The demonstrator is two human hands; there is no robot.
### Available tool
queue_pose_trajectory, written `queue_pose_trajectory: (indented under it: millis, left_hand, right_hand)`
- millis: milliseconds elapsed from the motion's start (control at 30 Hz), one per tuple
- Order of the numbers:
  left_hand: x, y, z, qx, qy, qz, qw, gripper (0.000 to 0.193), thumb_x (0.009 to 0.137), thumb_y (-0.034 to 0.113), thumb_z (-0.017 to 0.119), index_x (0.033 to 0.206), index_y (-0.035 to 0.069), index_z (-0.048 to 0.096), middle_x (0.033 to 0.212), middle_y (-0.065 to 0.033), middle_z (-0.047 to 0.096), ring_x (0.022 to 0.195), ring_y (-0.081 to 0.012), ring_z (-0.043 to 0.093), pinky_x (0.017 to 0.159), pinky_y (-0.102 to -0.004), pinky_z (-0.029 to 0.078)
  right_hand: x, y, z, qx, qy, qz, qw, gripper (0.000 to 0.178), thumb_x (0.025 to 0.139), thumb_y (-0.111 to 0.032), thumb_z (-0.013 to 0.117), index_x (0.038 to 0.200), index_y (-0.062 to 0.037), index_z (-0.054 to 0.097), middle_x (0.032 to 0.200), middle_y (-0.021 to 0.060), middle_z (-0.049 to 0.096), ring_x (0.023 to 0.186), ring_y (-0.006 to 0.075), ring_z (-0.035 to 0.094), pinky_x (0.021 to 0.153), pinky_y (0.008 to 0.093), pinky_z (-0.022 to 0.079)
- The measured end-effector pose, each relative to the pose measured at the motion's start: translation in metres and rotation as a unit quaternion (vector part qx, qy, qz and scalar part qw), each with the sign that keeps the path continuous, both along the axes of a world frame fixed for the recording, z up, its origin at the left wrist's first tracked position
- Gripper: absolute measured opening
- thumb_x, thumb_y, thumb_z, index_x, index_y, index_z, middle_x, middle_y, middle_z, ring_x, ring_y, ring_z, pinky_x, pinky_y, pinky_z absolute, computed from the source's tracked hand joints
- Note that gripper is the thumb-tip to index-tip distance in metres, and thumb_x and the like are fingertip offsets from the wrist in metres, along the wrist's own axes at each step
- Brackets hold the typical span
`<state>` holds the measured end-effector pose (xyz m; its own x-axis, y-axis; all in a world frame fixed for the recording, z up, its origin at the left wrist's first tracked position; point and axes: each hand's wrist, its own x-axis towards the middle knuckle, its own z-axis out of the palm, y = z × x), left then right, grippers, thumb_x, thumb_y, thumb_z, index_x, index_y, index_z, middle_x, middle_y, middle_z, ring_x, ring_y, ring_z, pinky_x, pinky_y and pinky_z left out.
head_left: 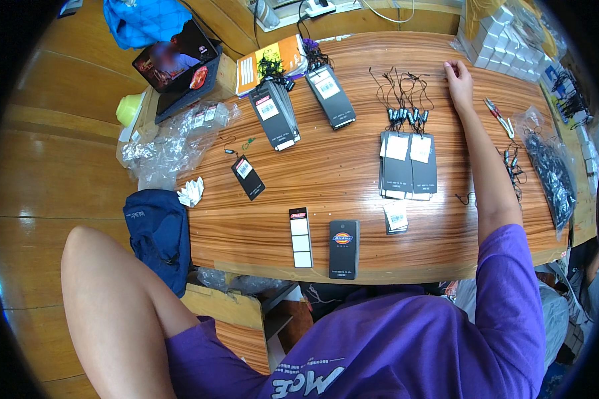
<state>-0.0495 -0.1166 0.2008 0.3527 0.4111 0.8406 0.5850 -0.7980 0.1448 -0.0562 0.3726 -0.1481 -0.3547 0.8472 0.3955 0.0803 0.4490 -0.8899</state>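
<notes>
My right hand [458, 81] reaches to the far right of the table, its fingers curled together. Dark cord ends lie close to its fingertips; whether the fingers pinch one is too small to tell. Just left of my forearm lie two stacks of grey hang tags [424, 174] with white stickers and black strings [406, 90] fanned out beyond them. Nearer me are a small pile of white barcode stickers [396, 217], a stack of dark tags [344, 249] and a narrow strip of labels [300, 237]. My left hand is out of view.
Stacked strung tags [274, 116] and another bundle [331, 96] lie farther back, with a single tag [247, 177] at left. Red-handled snippers [499, 118] and a bag of black strings [549, 176] are right; white boxes [496, 40] stand behind. A laptop [186, 73] is far left.
</notes>
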Motion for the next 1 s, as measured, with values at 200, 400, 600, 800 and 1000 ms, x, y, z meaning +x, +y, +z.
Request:
queue_pose_trajectory:
  millis: [200, 400, 600, 800, 1000]
  left_hand:
    - [0.000, -0.001, -0.001, 0.000, 0.001, -0.001, 1.000, 0.010, 0.072, 0.006, 0.068, 0.069, 0.009, 0.059, 0.066, -0.0025, 0.061, 0.061, -0.0124, 0.058, 0.054, -0.0258, 0.045]
    - [-0.001, 0.000, -0.001, -0.003, 0.001, 0.001, 1.000, 0.010, 0.072, 0.006, 0.068, 0.068, 0.009, 0.058, 0.066, -0.0029, 0.061, 0.060, -0.0130, 0.057, 0.053, -0.0261, 0.045]
    - [-0.001, 0.002, 0.000, -0.003, 0.000, -0.006, 1.000, 0.011, 0.072, 0.005, 0.068, 0.068, 0.008, 0.058, 0.065, -0.0034, 0.060, 0.060, -0.0136, 0.057, 0.052, -0.0264, 0.045]
    - [-0.002, 0.002, -0.001, -0.004, -0.006, -0.006, 1.000, 0.012, 0.072, 0.005, 0.068, 0.068, 0.008, 0.057, 0.065, -0.0038, 0.060, 0.059, -0.0142, 0.057, 0.051, -0.0267, 0.045]
    - [-0.004, 0.001, 0.000, 0.000, -0.013, -0.007, 1.000, 0.013, 0.071, 0.005, 0.068, 0.068, 0.008, 0.056, 0.064, -0.0043, 0.059, 0.058, -0.0148, 0.056, 0.050, -0.0271, 0.044]
  right_hand:
    - [-0.001, 0.016, -0.014, -0.008, 0.029, 0.026, 0.999, 0.021, 0.084, -0.023, 0.060, 0.089, -0.0019, 0.060, 0.075, 0.0031, 0.061, 0.068, 0.0101, 0.054, 0.065, 0.0245, 0.044]
    - [-0.003, 0.011, -0.013, -0.014, 0.025, 0.015, 0.999, 0.022, 0.084, -0.023, 0.060, 0.089, -0.0017, 0.060, 0.075, 0.0035, 0.061, 0.068, 0.0102, 0.054, 0.065, 0.0247, 0.045]
    - [0.000, 0.004, -0.003, 0.005, 0.003, 0.005, 1.000, 0.022, 0.084, -0.022, 0.060, 0.090, -0.0016, 0.061, 0.076, 0.0030, 0.061, 0.068, 0.0097, 0.055, 0.064, 0.0245, 0.045]
    - [0.001, 0.004, -0.004, 0.006, 0.004, 0.000, 1.000, 0.021, 0.083, -0.022, 0.060, 0.090, -0.0024, 0.061, 0.076, 0.0030, 0.061, 0.068, 0.0100, 0.055, 0.064, 0.0244, 0.046]
    - [0.002, 0.010, -0.008, 0.001, 0.010, 0.003, 1.000, 0.020, 0.083, -0.022, 0.060, 0.088, -0.0022, 0.060, 0.075, 0.0029, 0.061, 0.067, 0.0101, 0.054, 0.063, 0.0246, 0.045]
